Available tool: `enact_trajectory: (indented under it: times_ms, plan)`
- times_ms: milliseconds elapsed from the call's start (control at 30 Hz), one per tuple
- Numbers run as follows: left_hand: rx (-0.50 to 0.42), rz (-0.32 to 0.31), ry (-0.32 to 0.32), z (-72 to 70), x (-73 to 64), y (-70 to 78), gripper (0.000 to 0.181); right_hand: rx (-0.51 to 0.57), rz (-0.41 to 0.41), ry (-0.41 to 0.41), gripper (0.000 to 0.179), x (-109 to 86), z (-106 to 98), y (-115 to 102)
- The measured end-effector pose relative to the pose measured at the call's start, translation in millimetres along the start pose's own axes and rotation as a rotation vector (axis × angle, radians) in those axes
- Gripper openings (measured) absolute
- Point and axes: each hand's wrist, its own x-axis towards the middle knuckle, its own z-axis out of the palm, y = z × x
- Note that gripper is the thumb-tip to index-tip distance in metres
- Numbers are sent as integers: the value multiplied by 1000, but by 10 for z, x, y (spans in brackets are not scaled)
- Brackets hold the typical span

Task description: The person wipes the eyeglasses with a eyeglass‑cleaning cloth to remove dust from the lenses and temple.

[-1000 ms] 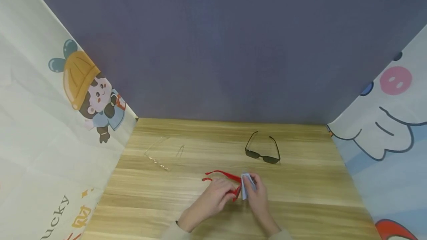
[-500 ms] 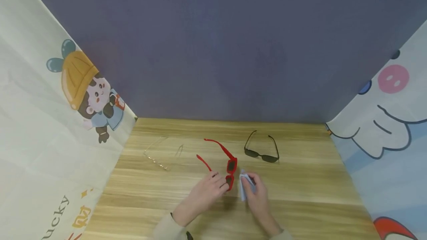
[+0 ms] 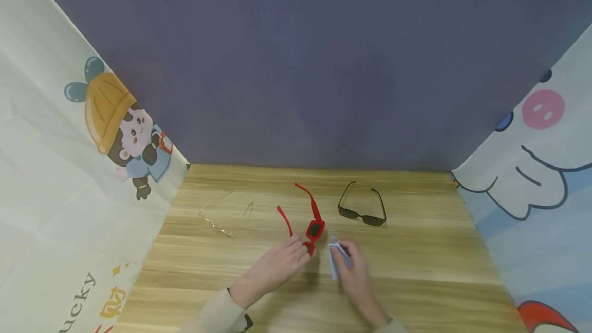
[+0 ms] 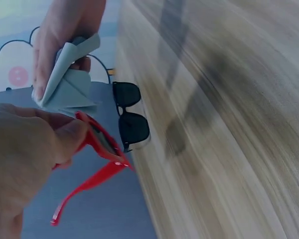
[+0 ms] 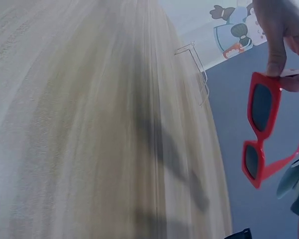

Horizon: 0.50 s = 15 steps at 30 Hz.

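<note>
My left hand (image 3: 279, 262) pinches red-framed sunglasses (image 3: 316, 229) by the near end of the frame. Both temples are unfolded and point away toward the back left. Seen from the right wrist, the dark lenses (image 5: 261, 107) face the camera, with thumb and finger of the left hand (image 5: 284, 45) gripping one corner. My right hand (image 3: 355, 271) holds a folded pale blue cloth (image 3: 339, 258) between thumb and fingers, just right of the red sunglasses. In the left wrist view, the cloth (image 4: 70, 82) hangs beside the red frame.
Black sunglasses (image 3: 363, 217) lie unfolded at the back right of the wooden table (image 3: 416, 271). Thin gold-rimmed glasses (image 3: 216, 225) rest at the back left. A grey panel (image 3: 314, 66) rises behind the table, and printed cloths (image 3: 46, 143) hang at both sides.
The red sunglasses have come away from the cloth, moving left and turning so the lenses show. My left hand has shifted left with them; the right hand has barely moved.
</note>
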Motion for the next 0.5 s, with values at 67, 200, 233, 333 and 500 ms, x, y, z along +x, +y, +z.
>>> enact_trajectory:
  times_ms: [67, 200, 233, 333, 500]
  plan:
    - [14, 9, 15, -1, -2, -1, 30, -48, -72, -26, 24, 19, 15, -22]
    - [32, 22, 57, -6, 5, -13, 27, -183, -253, -85, 26, 81, 60, -62]
    - [39, 27, 69, -9, 9, -19, 27, -225, -300, -101, 26, 96, 72, -69]
    - [68, 40, 105, -12, 24, -36, 28, -349, -406, -133, 25, 137, 104, -95]
    - [120, 62, 160, 20, 32, -52, 26, -475, -367, -199, 18, 186, 113, -173]
